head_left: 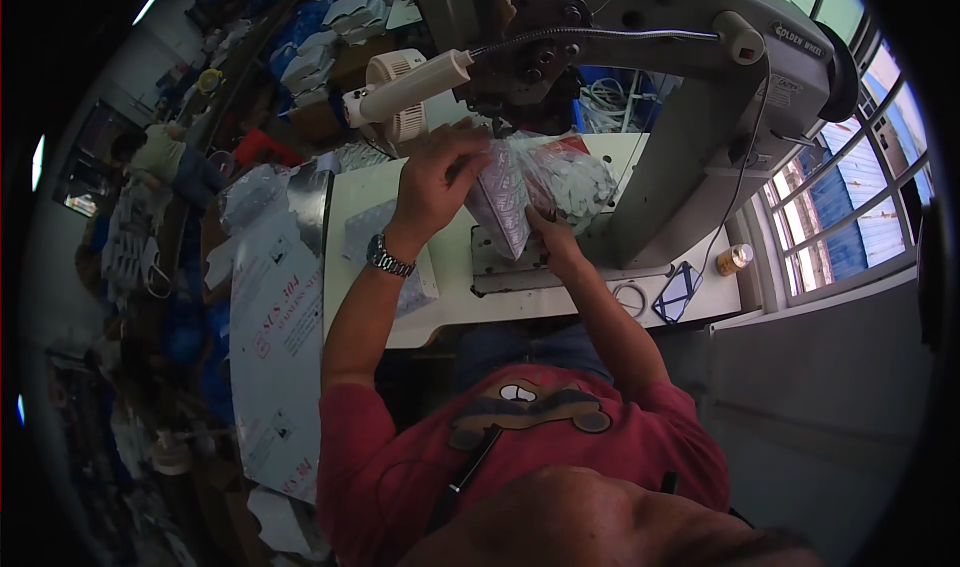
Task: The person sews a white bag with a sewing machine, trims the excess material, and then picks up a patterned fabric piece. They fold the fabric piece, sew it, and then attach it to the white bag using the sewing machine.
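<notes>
A grey-lilac patterned piece [500, 202] stands tilted on the base of a large grey sewing machine [680, 157]. My left hand [440, 179], with a metal watch at the wrist, is at the upper left edge of this piece, fingers bent over it. At its lower right edge my right hand [552, 237] pinches it between thumb and fingers. A clear plastic bag with pale pieces [580, 182] lies right behind the patterned piece. The needle area is partly hidden behind my left hand and the piece.
A white lamp [415, 85] and small fan [398, 64] sit above the table's left part. A phone [678, 293] and a jar [735, 259] are at the right. Flat grey pieces [415, 282] lie left of the base. Further left, a person [175, 162] is among piled goods.
</notes>
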`<state>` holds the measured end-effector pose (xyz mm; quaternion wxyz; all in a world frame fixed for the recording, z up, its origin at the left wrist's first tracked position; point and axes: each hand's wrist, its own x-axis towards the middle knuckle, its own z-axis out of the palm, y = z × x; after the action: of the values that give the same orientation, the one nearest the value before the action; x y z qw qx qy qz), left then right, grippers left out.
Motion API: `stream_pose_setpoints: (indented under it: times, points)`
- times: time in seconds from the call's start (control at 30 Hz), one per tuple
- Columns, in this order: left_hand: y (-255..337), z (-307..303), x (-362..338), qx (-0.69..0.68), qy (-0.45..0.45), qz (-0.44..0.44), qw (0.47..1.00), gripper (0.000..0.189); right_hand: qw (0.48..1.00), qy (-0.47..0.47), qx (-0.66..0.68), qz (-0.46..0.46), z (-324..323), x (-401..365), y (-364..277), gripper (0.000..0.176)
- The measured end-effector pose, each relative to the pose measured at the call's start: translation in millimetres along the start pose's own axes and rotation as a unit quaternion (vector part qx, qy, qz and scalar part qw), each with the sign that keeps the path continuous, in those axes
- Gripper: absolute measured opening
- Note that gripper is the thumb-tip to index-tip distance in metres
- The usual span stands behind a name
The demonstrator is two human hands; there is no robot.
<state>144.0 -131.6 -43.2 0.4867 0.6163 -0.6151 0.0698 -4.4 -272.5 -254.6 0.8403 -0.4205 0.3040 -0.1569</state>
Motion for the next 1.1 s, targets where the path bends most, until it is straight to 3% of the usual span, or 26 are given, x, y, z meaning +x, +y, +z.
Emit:
stream_pose_setpoints:
  times: [0.07,0.13,0.2,0.3,0.43,0.57,0.83,1.1]
  points:
    - [-0.8,3.6,-0.7,0.023,0.031,0.037,0.999,0.025,1.0,-0.016,0.021,-0.004,2.8,-9.5,-3.1,0.02]
    - [6.4,5.3,-2.0,0.137,0.054,0.099,0.984,0.025,0.999,-0.039,0.032,-0.005,-6.9,-9.0,10.6,0.02]
    - [14.0,12.4,-6.5,0.172,0.074,0.095,0.978,0.026,0.997,-0.062,0.04,-0.006,-9.9,-13.5,17.7,0.022]
    - [27.4,24.8,-13.6,0.252,0.098,0.093,0.958,0.029,0.998,0.005,0.051,0.045,-4.8,-29.4,7.3,0.03]
    - [50.2,37.9,-18.1,0.373,0.085,0.09,0.919,0.037,0.999,0.046,-0.004,0.0,4.4,-26.7,-4.9,0.039]
    - [52.6,32.5,-22.9,0.378,0.06,0.115,0.917,0.039,0.996,0.069,-0.058,-0.026,10.0,-6.5,-22.5,0.042]
    - [32.7,-7.1,-16.8,0.173,-0.013,0.156,0.972,0.032,0.995,0.08,-0.041,-0.039,20.3,-11.0,-24.0,0.044]
    - [14.2,-17.9,2.2,0.157,-0.03,0.146,0.976,0.031,0.998,0.062,0.0,-0.012,14.9,-20.0,-16.5,0.036]
